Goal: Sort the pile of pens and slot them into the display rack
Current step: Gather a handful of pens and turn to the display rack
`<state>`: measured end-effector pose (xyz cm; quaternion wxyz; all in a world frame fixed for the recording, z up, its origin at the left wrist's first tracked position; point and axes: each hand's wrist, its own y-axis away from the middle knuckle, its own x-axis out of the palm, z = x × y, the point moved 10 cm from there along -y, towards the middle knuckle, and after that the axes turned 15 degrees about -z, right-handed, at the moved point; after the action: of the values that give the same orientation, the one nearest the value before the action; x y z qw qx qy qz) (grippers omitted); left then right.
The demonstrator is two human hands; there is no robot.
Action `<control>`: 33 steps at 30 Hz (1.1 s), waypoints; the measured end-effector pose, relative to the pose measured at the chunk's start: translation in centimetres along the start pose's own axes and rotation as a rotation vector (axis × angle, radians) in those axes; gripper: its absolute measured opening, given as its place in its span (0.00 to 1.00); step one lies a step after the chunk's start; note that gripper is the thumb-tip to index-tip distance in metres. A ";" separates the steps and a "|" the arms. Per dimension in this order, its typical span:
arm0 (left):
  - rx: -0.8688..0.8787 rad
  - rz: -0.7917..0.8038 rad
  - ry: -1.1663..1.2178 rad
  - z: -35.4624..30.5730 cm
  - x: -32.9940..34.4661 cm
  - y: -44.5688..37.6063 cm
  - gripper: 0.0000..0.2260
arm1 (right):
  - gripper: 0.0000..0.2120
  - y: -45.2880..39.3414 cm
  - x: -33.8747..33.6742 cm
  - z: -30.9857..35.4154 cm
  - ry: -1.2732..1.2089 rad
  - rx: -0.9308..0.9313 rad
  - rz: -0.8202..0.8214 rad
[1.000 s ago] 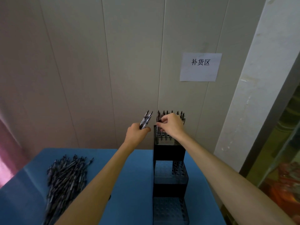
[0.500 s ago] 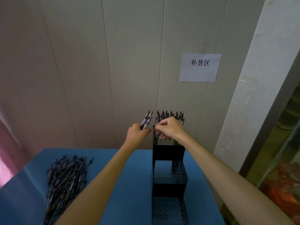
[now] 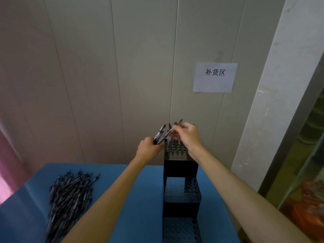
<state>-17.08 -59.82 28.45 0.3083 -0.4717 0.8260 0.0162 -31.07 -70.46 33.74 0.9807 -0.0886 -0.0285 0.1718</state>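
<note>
One black three-tiered display rack (image 3: pixel 181 190) with round holes stands on the blue bench (image 3: pixel 140 199). The left hand (image 3: pixel 149 150) clenches a small bundle of pens (image 3: pixel 159 134); the right hand (image 3: pixel 187 135) pinches one slanted pen (image 3: pixel 168 135) above the top tier. One loose pile of dark pens (image 3: pixel 70 195) lies left.

R hand (image 3: pixel 188 135) has lifted off the rack's top tier (image 3: pixel 177 152) & now pinches one pen (image 3: pixel 172 131), slanted w/ its low end at the bundle (image 3: pixel 159 135) in the L hand (image 3: pixel 149 149). Half a sec ago its fingers were down among the slotted pens.
</note>
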 end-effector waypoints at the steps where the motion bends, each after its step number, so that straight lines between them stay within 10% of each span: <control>1: -0.015 -0.001 0.005 0.3 -0.2 -0.1 0.08 | 0.03 -0.7 -0.9 0.5 -0.040 -0.001 -0.064; 11: -0.031 -0.102 0.020 0.6 -1.6 -0.4 0.12 | 0.04 -1.7 -1.9 3.8 0.410 -0.524 -0.107; 33: -0.036 -0.074 0.040 0.0 -1.2 0.1 0.12 | 0.11 -1.5 0.0 -0.7 0.683 -0.464 0.004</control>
<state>-16.71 -58.88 29.07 0.2835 -0.5075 0.8136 0.0100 -30.48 -71.95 33.36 0.8874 -0.3593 0.2608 0.1237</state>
